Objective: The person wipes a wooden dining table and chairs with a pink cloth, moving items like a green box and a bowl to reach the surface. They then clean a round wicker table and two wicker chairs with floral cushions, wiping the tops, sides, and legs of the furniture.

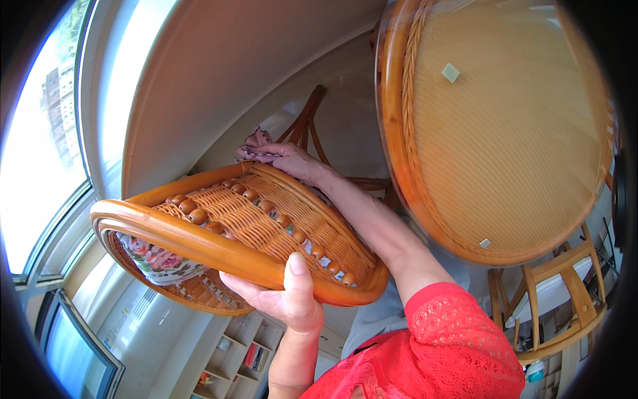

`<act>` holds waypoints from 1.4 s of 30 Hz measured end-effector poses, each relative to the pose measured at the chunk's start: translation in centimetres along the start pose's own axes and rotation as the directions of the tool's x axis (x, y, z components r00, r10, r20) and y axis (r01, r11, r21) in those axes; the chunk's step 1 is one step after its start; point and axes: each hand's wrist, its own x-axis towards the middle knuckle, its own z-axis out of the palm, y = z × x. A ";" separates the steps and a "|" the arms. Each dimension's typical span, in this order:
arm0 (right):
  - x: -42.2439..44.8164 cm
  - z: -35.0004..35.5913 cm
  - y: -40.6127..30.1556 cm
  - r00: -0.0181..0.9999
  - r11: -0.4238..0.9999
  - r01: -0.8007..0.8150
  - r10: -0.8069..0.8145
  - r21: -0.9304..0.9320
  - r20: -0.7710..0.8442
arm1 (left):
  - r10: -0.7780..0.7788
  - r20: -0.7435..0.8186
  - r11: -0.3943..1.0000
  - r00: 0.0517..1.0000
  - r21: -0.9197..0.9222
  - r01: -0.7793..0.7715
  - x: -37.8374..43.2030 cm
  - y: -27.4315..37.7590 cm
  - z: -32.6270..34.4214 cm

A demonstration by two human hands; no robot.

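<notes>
A rattan chair [279,219] with woven wicker and rows of wooden beads is tilted in front of me. My left hand [284,294] grips its thick curved frame rail, thumb on the near face and fingers behind. Beyond the chair's upper edge, my right hand [294,158] holds a crumpled pink cloth [256,144] with a dark-and-white edge. The cloth is at the frame's far corner; whether it touches the rail I cannot tell. A floral cushion [162,262] shows inside the chair, its rest hidden by the rail.
At right stands an oval glass-topped rattan table [503,134] with small pale square pads. Brown wooden legs [301,119] rest on the floor behind the chair. A window [45,149] is at left, shelves [237,349] are below, and a wooden chair [553,294] stands lower right.
</notes>
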 end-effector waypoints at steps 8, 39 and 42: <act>-1.9 0.3 -1.8 0.990 0.984 0.142 -0.143 -0.106 -0.001 | 0.013 -0.025 0.999 1.000 0.044 -0.012 -0.5 0.2 -0.1; -27.3 -4.0 -0.4 0.981 0.928 0.193 -0.183 -0.319 0.062 | -0.006 -0.018 0.993 1.000 -0.115 0.004 -0.9 0.3 0.3; -24.1 -2.7 -3.9 0.996 0.977 -0.084 0.077 -0.195 -0.044 | 0.003 -0.021 0.995 1.000 -0.097 -0.005 -0.7 0.2 0.5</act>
